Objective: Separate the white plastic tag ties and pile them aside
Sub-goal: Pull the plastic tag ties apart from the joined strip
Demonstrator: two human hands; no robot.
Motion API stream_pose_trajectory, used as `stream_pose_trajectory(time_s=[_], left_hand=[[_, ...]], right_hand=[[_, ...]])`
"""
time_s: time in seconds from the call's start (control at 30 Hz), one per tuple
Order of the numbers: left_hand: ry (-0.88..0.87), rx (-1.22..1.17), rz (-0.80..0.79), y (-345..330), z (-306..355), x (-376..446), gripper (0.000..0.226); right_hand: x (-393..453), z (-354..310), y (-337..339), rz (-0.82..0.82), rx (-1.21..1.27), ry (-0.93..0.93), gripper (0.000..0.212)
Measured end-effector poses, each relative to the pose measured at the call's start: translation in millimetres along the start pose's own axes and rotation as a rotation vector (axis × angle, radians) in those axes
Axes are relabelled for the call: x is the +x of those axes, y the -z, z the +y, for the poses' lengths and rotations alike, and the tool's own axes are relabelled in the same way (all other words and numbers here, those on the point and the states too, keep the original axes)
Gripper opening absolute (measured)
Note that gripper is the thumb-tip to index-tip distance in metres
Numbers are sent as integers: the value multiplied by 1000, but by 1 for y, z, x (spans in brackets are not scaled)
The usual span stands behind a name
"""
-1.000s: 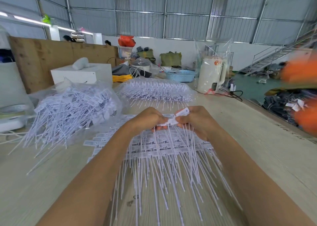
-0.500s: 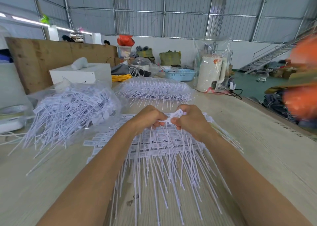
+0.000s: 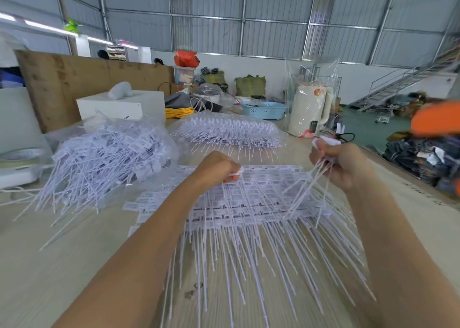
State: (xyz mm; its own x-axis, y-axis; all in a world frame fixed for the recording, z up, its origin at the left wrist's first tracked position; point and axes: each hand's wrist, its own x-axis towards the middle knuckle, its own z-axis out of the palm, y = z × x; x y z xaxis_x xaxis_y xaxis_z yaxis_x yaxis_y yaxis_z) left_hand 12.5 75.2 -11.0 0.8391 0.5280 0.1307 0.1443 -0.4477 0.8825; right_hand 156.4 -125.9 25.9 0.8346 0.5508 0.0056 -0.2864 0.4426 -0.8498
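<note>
Grip, both hands: closed on tag ties.

Surface [image 3: 62, 265]: pale wood, carries all items.
Joined sheets of ties [image 3: 236, 208]: stacked at centre, landmark.
Loose pile [image 3: 104, 158]: separated ties, left of the sheets.
Bagged bundle [image 3: 224, 131]: beyond the sheets, unopened.
Left hand [image 3: 219, 166]: pinches the sheets' far edge.
Right hand [image 3: 341, 161]: half a second ago touching the left; now lifted right of the sheets, clutching a torn-off bunch [image 3: 306, 191]. Judgement: one bunch freed, next goes to the pile.
</note>
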Motion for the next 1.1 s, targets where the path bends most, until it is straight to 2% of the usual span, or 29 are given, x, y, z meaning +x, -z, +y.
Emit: stream_pose_trajectory(time_s=[0.07,0.13,0.2,0.23,0.3,0.37,0.5,0.63,0.83,0.97,1.1], left_hand=[[-25,28,-26,-6,3,-1,34],[-20,23,-47,-8,4,-1,33],[-27,40,-67,-9,4,-2,34],[-40,70,-83,-11,4,-4,36],[-70,130,-107,-14,6,-7,43],[-69,145,-120,-16,8,-8,49],[-35,109,-132,-17,10,-7,51],[-35,87,-111,-14,8,-7,38],[-62,44,-46,-8,5,-4,28],[-67,99,-88,-6,5,-5,27],[-17,153,-62,-5,7,-5,19]], right_hand=[[-1,4,-4,-86,82,-42,11],[-4,13,-11,-150,58,-151,9],[-11,26,-23,-204,-138,-225,2],[-13,34,-30,-223,-292,-219,5],[-18,52,-45,-247,-563,-153,7],[-22,66,-56,-253,-671,-100,7],[-25,74,-58,-229,-707,-9,6],[-25,72,-56,-220,-679,-28,8],[-20,69,-55,-111,-613,13,13],[-19,69,-55,-94,-582,61,14],[-17,67,-56,-75,-487,85,16]])
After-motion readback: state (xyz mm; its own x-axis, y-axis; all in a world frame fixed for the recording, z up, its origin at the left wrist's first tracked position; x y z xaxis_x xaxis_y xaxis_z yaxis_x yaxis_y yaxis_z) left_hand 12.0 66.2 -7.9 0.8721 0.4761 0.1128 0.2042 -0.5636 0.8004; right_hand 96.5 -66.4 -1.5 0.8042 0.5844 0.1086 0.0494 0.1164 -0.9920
